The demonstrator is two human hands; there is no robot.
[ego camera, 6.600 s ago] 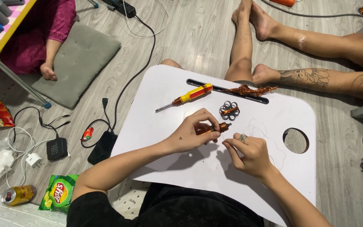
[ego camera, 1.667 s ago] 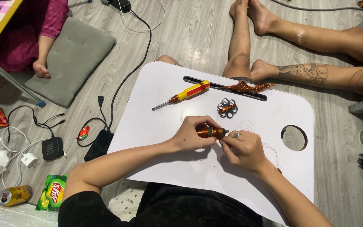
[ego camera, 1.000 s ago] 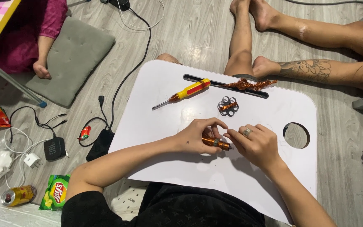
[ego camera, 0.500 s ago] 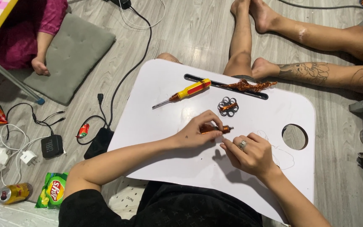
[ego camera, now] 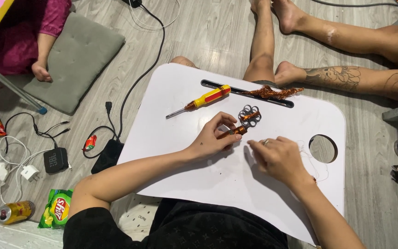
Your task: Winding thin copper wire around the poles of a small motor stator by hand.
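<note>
head view: our left hand [ego camera: 213,137] pinches a small copper-wound coil [ego camera: 232,132] between thumb and fingertips, fingers clamped on it, just above the white lap table [ego camera: 176,120] near its middle. our right hand [ego camera: 279,159] rests at four o'clock of the coil, fingers loosely curled together on the tabletop; whether they nip a strand of thin wire we cannot tell, though a pale thread [ego camera: 316,159] lies at three o'clock of that hand, beside the round hole [ego camera: 323,148].

to do this well, we judge the coil should stay pinched firmly by its ends, so the winding is not crushed, with any wire kept taut and fed turn beside turn.

the coil looks like a short cylinder, shiny orange-brown, tilted with one end toward two o'clock. just beyond it at one o'clock lie a grey part made of small rings [ego camera: 249,117] and a second copper piece. a yellow and red screwdriver [ego camera: 201,100] lies at eleven o'clock, apart. a tangle of copper wire [ego camera: 272,92] sits in the table's dark slot at one o'clock.
</note>
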